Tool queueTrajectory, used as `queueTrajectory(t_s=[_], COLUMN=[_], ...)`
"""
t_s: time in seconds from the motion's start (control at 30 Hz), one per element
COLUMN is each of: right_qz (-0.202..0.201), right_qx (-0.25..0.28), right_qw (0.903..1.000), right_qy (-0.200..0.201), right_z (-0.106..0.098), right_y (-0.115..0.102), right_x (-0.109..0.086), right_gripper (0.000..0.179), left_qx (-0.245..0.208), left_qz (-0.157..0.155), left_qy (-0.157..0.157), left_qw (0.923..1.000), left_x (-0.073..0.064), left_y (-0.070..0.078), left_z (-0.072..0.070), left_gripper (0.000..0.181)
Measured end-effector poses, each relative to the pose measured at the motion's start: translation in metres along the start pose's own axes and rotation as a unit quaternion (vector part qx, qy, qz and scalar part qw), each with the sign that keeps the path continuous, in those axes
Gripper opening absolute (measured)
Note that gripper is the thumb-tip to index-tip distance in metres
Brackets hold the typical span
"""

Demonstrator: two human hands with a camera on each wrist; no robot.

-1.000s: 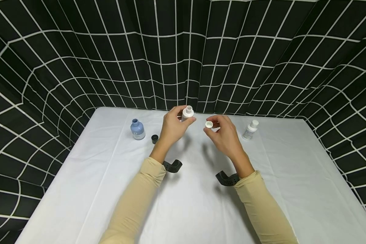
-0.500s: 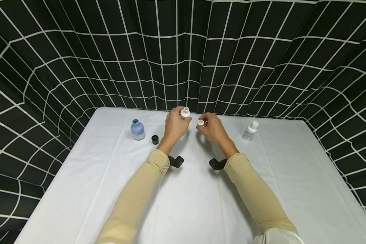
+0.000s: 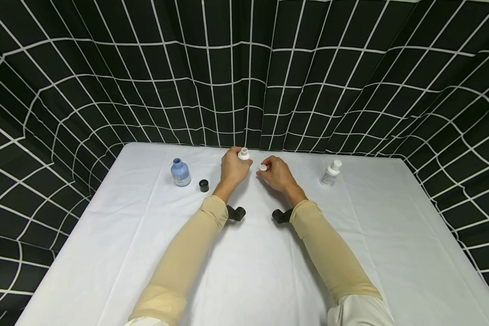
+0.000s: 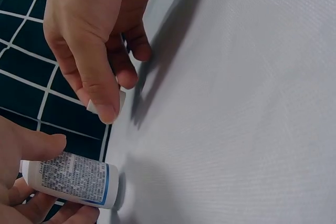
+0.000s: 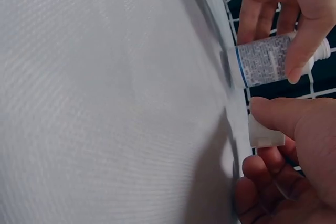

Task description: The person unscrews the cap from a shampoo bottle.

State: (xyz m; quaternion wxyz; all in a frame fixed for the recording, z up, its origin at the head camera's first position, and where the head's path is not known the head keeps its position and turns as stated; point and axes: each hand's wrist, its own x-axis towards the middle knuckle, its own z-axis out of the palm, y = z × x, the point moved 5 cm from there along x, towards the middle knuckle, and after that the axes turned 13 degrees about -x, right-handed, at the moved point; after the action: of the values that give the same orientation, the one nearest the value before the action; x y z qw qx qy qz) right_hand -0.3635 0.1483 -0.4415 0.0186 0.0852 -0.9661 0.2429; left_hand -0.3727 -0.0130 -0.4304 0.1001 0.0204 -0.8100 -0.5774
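My left hand (image 3: 233, 170) grips a small white bottle (image 5: 262, 61) with a printed label and a blue stripe near its base. The bottle's threaded neck is uncapped, and its base is right at the cloth in the left wrist view. To its right, my right hand (image 3: 280, 175) pinches a white cap (image 5: 266, 132) between thumb and fingers. In the head view the cap's hollow side faces up, a short way from the bottle.
On the white-clothed table (image 3: 261, 271), a blue bottle (image 3: 181, 173) with no cap stands to the left, next to a black cap (image 3: 203, 185). A capped white bottle (image 3: 331, 173) stands at right. Behind hangs a black grid-patterned curtain (image 3: 252, 90).
Both hands have come down closer to the table and slightly left. The right hand has carried the cap leftward, nearer the bottle in the left hand.
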Motion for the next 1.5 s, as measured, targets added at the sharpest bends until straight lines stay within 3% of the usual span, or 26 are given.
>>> queueTrajectory(t_s=[0.2, 0.5, 0.73, 0.87, 1.03, 1.2, 1.5], right_qz=[0.003, 0.01, 0.014, 0.025, 0.037, 0.042, 0.052], right_qx=[-0.019, -0.025, 0.008, 0.047, 0.092, 0.12, 0.139], right_qw=[0.9994, 0.9989, 0.999, 0.9976, 0.9942, 0.9919, 0.9827], right_qy=[-0.029, -0.038, -0.043, -0.045, -0.04, -0.008, 0.111], right_z=[0.009, 0.014, 0.011, 0.006, -0.013, -0.045, -0.113], right_y=[0.002, 0.004, 0.007, 0.01, 0.014, 0.021, 0.035], right_x=[0.0, 0.001, -0.006, -0.013, -0.026, -0.038, -0.062], right_gripper=[0.031, 0.033, 0.043, 0.047, 0.049, 0.05, 0.048], left_qx=[-0.008, -0.013, -0.008, 0.005, -0.003, -0.01, -0.023], left_qz=[-0.01, -0.006, -0.001, 0.02, 0.069, 0.127, 0.202], left_qy=[-0.007, -0.019, -0.019, -0.003, 0.021, 0.05, 0.063], left_qw=[0.9999, 0.9997, 0.9998, 0.9998, 0.9974, 0.9906, 0.9771], left_x=[0.002, 0.004, -0.001, -0.006, -0.012, -0.017, -0.026], left_y=[-0.007, -0.012, -0.008, -0.001, 0.016, 0.031, 0.056], left_z=[0.002, 0.004, 0.005, 0.004, 0.002, 0.002, 0.007], left_gripper=[0.048, 0.049, 0.061, 0.069, 0.072, 0.076, 0.077])
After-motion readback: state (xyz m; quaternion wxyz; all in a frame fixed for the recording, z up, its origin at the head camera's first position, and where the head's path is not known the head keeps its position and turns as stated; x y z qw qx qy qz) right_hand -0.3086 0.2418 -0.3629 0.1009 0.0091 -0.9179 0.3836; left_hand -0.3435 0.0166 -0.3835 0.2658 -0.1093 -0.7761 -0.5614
